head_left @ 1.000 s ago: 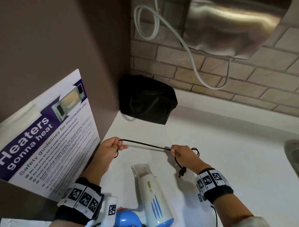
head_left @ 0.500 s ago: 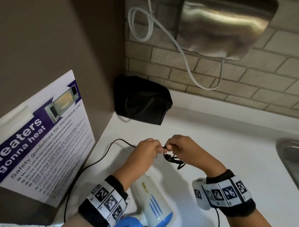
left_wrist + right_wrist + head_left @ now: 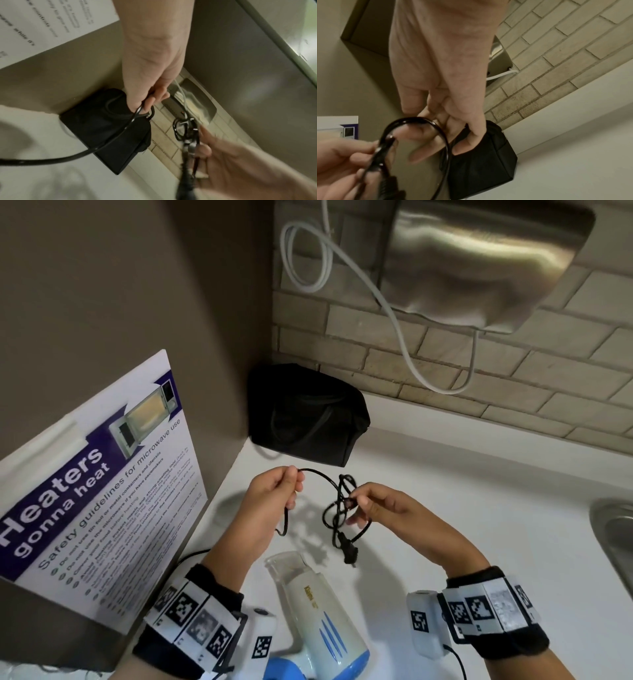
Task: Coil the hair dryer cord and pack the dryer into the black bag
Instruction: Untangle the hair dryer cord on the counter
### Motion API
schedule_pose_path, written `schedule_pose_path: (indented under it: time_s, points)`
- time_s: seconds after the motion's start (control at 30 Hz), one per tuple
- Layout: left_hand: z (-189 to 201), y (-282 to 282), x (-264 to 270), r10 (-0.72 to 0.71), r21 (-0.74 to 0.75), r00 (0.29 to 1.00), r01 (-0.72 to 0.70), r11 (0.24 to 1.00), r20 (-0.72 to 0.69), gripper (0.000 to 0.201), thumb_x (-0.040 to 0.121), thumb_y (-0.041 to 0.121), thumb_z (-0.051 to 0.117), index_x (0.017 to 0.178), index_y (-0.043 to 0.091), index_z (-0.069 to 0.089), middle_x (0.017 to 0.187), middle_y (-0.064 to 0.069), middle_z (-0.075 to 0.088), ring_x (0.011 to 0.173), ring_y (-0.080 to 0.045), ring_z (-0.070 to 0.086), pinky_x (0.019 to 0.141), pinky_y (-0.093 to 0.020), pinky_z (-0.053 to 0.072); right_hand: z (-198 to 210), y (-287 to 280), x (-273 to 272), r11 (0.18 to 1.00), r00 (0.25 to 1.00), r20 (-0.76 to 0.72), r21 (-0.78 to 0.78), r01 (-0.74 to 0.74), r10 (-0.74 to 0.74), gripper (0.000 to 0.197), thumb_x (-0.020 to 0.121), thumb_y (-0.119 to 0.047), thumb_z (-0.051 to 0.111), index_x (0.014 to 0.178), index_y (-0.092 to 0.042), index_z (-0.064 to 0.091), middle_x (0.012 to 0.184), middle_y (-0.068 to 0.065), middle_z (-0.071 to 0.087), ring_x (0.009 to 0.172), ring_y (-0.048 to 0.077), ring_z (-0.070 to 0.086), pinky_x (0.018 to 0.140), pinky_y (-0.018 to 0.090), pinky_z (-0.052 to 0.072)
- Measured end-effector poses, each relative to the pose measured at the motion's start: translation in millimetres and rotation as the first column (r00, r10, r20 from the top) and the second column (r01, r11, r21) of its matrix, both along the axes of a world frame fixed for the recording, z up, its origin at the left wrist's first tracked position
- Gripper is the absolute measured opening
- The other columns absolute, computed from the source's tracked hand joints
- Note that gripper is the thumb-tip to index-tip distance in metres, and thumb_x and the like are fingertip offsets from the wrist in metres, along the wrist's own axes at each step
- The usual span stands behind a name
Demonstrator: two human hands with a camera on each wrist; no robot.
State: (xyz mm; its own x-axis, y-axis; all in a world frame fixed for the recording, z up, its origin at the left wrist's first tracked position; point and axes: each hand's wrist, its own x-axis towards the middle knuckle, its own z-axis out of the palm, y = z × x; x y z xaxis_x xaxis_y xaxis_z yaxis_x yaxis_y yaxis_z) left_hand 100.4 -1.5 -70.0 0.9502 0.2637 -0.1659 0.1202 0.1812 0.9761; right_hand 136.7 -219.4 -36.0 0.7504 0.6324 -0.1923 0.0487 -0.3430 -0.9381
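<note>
The white and blue hair dryer (image 3: 315, 621) lies on the white counter (image 3: 462, 508) below my hands. Its black cord (image 3: 318, 474) arcs between both hands above the counter. My left hand (image 3: 296, 484) pinches the cord, which then drops under the wrist. My right hand (image 3: 358, 505) holds a small bundle of cord loops (image 3: 340, 508), and the plug (image 3: 349, 556) dangles from it. In the left wrist view my left hand (image 3: 147, 104) grips the cord (image 3: 118, 136). The black bag (image 3: 305, 416) stands in the back corner, apart from both hands.
A microwave safety poster (image 3: 96, 501) leans on the brown wall at left. A steel wall unit (image 3: 479, 258) with a white cable (image 3: 394, 313) hangs on the brick wall above the bag. A sink rim (image 3: 613, 529) shows at the right edge.
Half a second ago my hands met and a loop passed to the right hand. Now my left hand has slid left along the cord, and the right bundle is larger.
</note>
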Motion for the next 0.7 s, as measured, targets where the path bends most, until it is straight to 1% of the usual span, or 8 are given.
schedule_pose_path:
  time_s: [0.07,0.23,0.33,0.4,0.47,0.53,0.6,0.7]
  points:
    - [2.7,6.7,2.6,0.043,-0.121,0.999,-0.043,0.992,-0.005,0.025,0.099,0.017,0.047,0.083,0.010,0.064,0.073,0.002,0.053,0.054,-0.007,0.038,0.058,-0.019,0.037,-1.6,-0.9,0.3,0.998,0.998,-0.043,0.049,0.041,-0.039,0.023,0.094,-0.029,0.051,0.114,-0.020,0.058,0.077,0.011,0.057,0.093,0.023,0.068,0.097,0.030,0.045]
    - [3.5,12.1,4.3,0.064,-0.153,0.998,-0.065,0.986,-0.010,0.026,0.099,0.017,0.047,0.077,0.011,0.060,0.068,0.004,0.052,0.050,-0.006,0.036,0.055,-0.021,0.032,-8.6,-2.6,1.1,0.987,0.992,-0.038,0.095,0.127,-0.123,0.029,0.094,-0.026,0.054,0.122,-0.029,0.047,0.073,0.009,0.055,0.080,0.020,0.065,0.098,0.038,0.046]
    - [4.5,14.2,4.8,0.094,-0.170,0.995,-0.095,0.981,-0.011,0.030,0.098,0.018,0.047,0.069,0.014,0.051,0.064,0.004,0.042,0.048,-0.006,0.032,0.055,-0.023,0.028,-14.7,-3.9,0.9,0.978,0.983,-0.064,0.109,0.176,-0.170,0.035,0.093,-0.026,0.055,0.126,-0.029,0.044,0.070,0.007,0.055,0.077,0.020,0.065,0.096,0.037,0.047]
    - [2.3,15.5,2.9,0.073,-0.083,0.997,-0.072,0.994,0.010,0.035,0.096,0.028,0.051,0.065,0.016,0.040,0.060,0.005,0.031,0.050,-0.009,0.025,0.058,-0.026,0.026,-16.8,-3.8,0.8,0.977,0.982,-0.063,0.107,0.186,-0.180,0.026,0.094,-0.024,0.054,0.119,-0.019,0.054,0.070,0.006,0.052,0.074,0.018,0.063,0.091,0.035,0.049]
    - [2.6,14.5,-0.8,0.012,0.063,1.000,-0.012,0.998,-0.005,0.041,0.092,0.042,0.054,0.062,0.018,0.039,0.058,0.007,0.025,0.054,-0.012,0.023,0.062,-0.029,0.028,-16.6,-3.3,0.7,0.979,0.983,-0.034,0.093,0.183,-0.180,0.020,0.095,-0.022,0.052,0.103,-0.008,0.064,0.070,0.005,0.051,0.072,0.015,0.062,0.084,0.032,0.049]
    - [3.4,13.1,-3.8,-0.064,0.203,0.996,0.075,0.976,-0.056,0.042,0.090,0.051,0.053,0.064,0.018,0.055,0.055,0.009,0.030,0.054,-0.012,0.029,0.065,-0.028,0.033,-16.1,-1.9,0.2,0.976,0.982,-0.028,0.107,0.191,-0.189,0.023,0.096,-0.022,0.050,0.094,-0.003,0.065,0.069,0.004,0.051,0.072,0.015,0.062,0.081,0.030,0.050]
    - [5.9,10.6,-6.2,-0.178,0.263,0.981,0.192,0.945,-0.079,0.037,0.092,0.048,0.050,0.080,0.023,0.072,0.053,0.010,0.036,0.053,-0.008,0.035,0.064,-0.024,0.035,-15.5,0.2,-0.5,0.967,0.977,-0.031,0.143,0.213,-0.210,0.023,0.096,-0.020,0.050,0.093,-0.002,0.064,0.069,0.004,0.052,0.072,0.015,0.063,0.081,0.030,0.054]
    - [6.2,10.0,-6.7,-0.207,0.296,0.977,0.213,0.931,-0.052,0.035,0.096,0.041,0.048,0.084,0.020,0.073,0.050,0.011,0.043,0.052,-0.006,0.039,0.061,-0.022,0.036,-17.1,-0.2,0.6,0.950,0.963,-0.001,0.163,0.264,-0.268,0.023,0.096,-0.021,0.050,0.092,-0.003,0.064,0.069,0.005,0.053,0.069,0.015,0.061,0.080,0.032,0.056]
